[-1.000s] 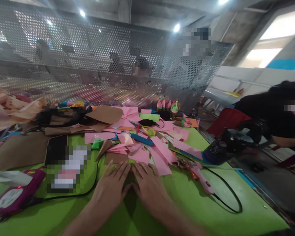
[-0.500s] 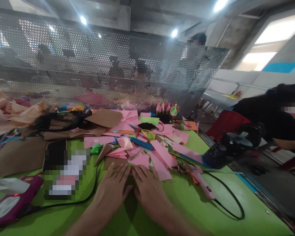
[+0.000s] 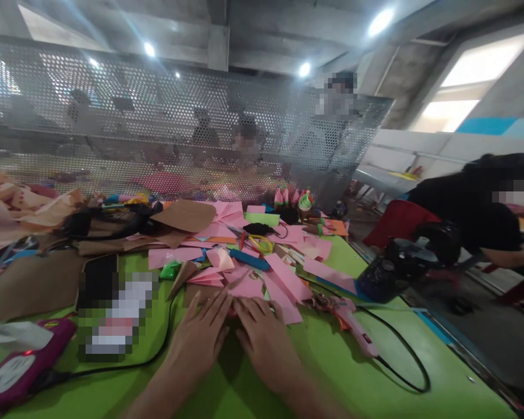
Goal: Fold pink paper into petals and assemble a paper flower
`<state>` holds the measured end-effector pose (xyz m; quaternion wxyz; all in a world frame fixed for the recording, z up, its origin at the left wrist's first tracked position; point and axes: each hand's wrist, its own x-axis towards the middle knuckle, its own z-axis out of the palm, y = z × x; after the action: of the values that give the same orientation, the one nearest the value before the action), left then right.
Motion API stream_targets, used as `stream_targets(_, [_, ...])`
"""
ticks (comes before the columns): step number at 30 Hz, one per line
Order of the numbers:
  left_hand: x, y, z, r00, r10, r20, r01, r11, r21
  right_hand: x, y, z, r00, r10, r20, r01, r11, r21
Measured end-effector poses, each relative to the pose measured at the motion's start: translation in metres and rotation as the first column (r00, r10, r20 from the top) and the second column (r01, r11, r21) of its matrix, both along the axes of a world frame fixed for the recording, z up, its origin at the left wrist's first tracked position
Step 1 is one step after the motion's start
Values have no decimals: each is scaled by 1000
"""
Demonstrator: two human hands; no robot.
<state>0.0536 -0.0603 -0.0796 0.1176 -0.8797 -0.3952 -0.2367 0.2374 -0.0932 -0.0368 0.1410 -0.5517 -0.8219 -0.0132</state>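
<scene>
My left hand [image 3: 203, 331] and my right hand [image 3: 264, 331] lie side by side, palms down, at the near edge of a pile of paper pieces. Fingers on both are stretched forward, and the index fingertips almost meet. A small pinkish bit shows between them; whether something lies under the palms is hidden. Just beyond are pink paper pieces [image 3: 247, 284], a brown paper piece [image 3: 198, 295] and a blue stick-like object [image 3: 248, 259]. Off to the right of my right hand rests a pink glue gun [image 3: 356, 329] with a black cord.
The green tabletop [image 3: 332, 378] carries a magenta device [image 3: 30, 361], a dark phone [image 3: 98, 282] and brown paper sheets [image 3: 35, 285]. Ice-cream-shaped pieces [image 3: 304, 202] stand before a perforated metal screen [image 3: 157, 128]. A black bag [image 3: 388, 267] hangs at the right edge; a person [image 3: 471, 198] sits beyond.
The view has tilted and shifted slightly. Both hands stay side by side, with the fingers moved only a little; a small pinkish bit now shows between them.
</scene>
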Motion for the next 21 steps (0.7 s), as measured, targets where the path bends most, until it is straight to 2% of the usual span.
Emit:
stream_targets(4, [-13, -4, 8, 997, 60, 43, -59, 998, -17, 8, -1, 2, 993, -81, -83, 83, 996, 21])
stream_targets(8, [-22, -6, 11, 989, 114, 91, -106, 990, -95, 9, 1, 0, 990, -96, -104, 98, 995, 16])
stream_targets(15, [-11, -3, 16, 994, 51, 96, -30, 979, -204, 8, 3, -4, 990, -107, -89, 109, 994, 24])
stream_targets(21, [-1, 0, 25, 976, 63, 206, -13, 972, -233, 10, 1, -2, 978, -61, -201, 69, 997, 31])
